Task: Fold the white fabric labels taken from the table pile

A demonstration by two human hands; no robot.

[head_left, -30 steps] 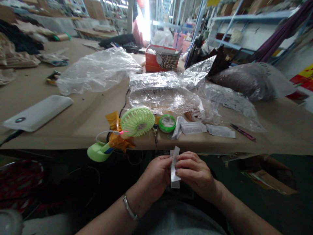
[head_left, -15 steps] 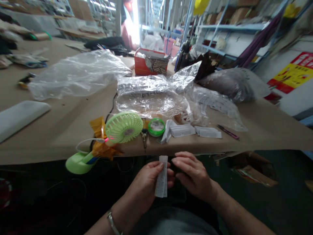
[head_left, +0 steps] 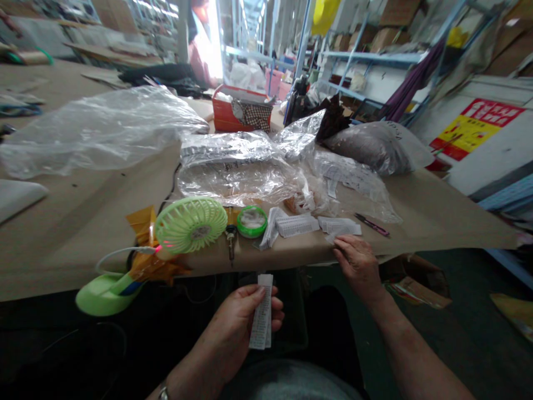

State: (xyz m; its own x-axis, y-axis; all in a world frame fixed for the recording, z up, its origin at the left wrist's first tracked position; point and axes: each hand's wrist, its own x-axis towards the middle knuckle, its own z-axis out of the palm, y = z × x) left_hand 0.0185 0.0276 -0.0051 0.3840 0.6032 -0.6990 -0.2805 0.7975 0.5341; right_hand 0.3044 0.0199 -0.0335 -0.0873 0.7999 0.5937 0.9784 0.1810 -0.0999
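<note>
My left hand [head_left: 245, 311] is closed around a few narrow white printed labels [head_left: 261, 319], held upright below the table edge with the thumb across their front. My right hand [head_left: 358, 266] reaches over the front edge of the table at the right-hand pile of printed labels [head_left: 341, 225]. Its fingers are bent together, with a pale label edge at the fingertips; the grip is partly hidden. Left of that pile lies another stack of labels [head_left: 297, 225], next to a folded white strip [head_left: 272, 226]. A pinkish-purple pen-like tool [head_left: 372, 224] rests just right of the labels.
Along the front edge stand a green fan [head_left: 191, 225], a screwdriver-like tool [head_left: 231, 241] and a round green container [head_left: 252, 221]. Clear plastic bags [head_left: 241, 172] lie behind, with a red box [head_left: 225, 114] farther back. An open carton [head_left: 416, 283] sits below at right.
My right hand has moved away from the left hand, forward and right to the label pile. The left hand still holds its labels. The view has shifted slightly to the right.
</note>
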